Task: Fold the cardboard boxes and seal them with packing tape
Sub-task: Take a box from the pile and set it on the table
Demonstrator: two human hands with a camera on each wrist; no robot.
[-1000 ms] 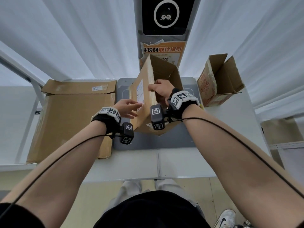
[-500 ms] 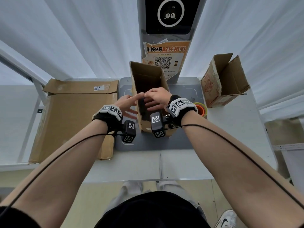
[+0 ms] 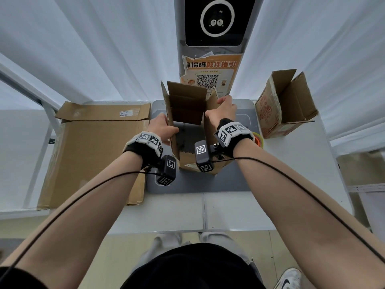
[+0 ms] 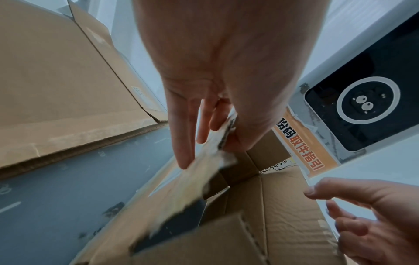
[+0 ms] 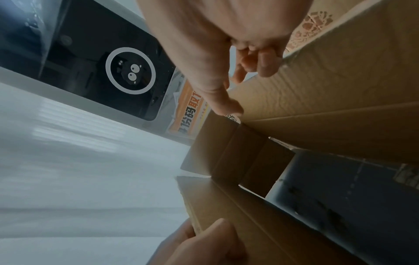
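Note:
An open-ended brown cardboard box (image 3: pixel 187 109) stands on the grey mat (image 3: pixel 208 182) at the table's middle, its flaps up and the mat showing through its open bottom. My left hand (image 3: pixel 162 130) pinches the box's left wall (image 4: pixel 188 181), thumb inside and fingers outside. My right hand (image 3: pixel 221 113) grips the right wall (image 5: pixel 328 89), thumb on the inner face and fingers curled over the edge. A roll of packing tape (image 3: pixel 258 140), orange and yellow, lies just right of the box, mostly hidden behind my right wrist.
A large flattened carton (image 3: pixel 93 153) lies on the table at the left. A second opened box (image 3: pixel 285 105) stands at the back right. A kiosk post with a dark screen (image 3: pixel 216 21) and an orange QR poster (image 3: pixel 210 74) rises behind the box.
The box has turned from edge-on to square and has spread open. My hands moved apart, the left to the left wall and the right to the right wall.

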